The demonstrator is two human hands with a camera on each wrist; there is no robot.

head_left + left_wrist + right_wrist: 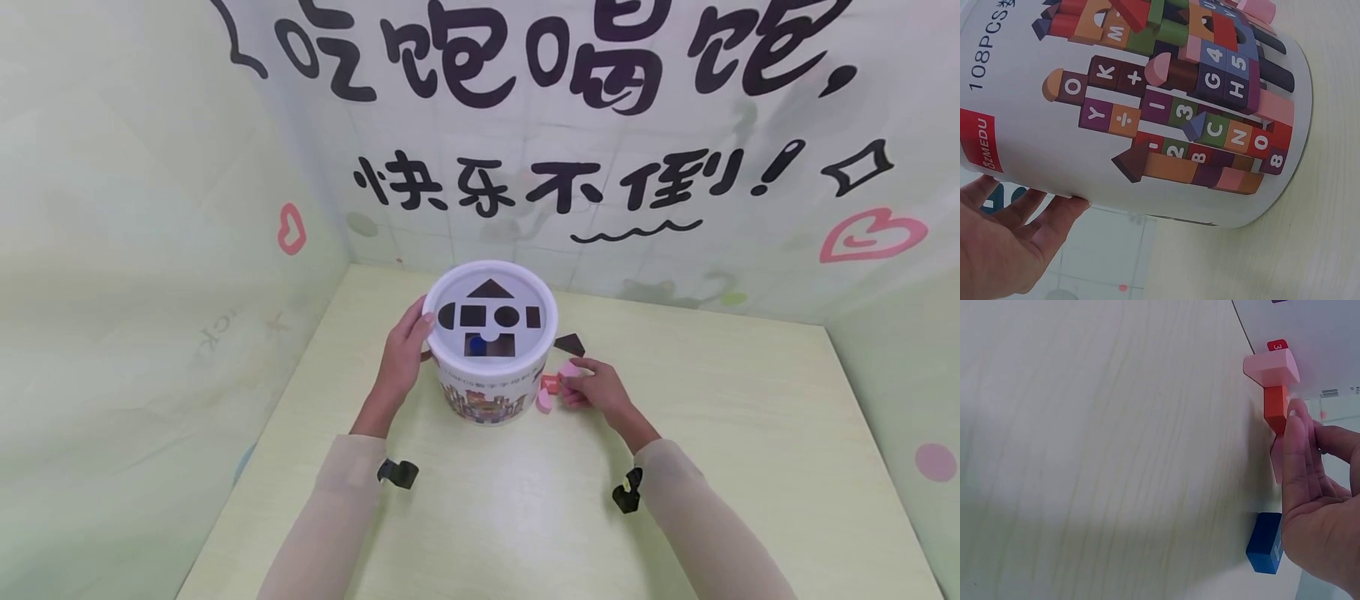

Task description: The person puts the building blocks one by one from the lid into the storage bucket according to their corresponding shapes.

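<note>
A white round bucket (491,398) stands upright, its white lid (452,358) cut with shaped holes. My left hand (403,350) rests against its left side, thumb at the rim; in the left wrist view its fingers (1054,219) touch the wall. To the bucket's right, my right hand (600,390) is low over a pink block (570,369), beside a red-orange block (551,384). Its fingers (1297,465) are fairly straight and partly hide a pink block (1277,459). Another pink block (1272,367), with a rounded side, stands by the bucket. A blue block (1264,540) lies near the palm.
A dark triangular block (570,344) lies right of the bucket, behind the right hand. Something blue (478,343) shows through a lid hole. The pale wooden table (750,467) meets a printed backdrop (525,242) behind the bucket and side walls left and right.
</note>
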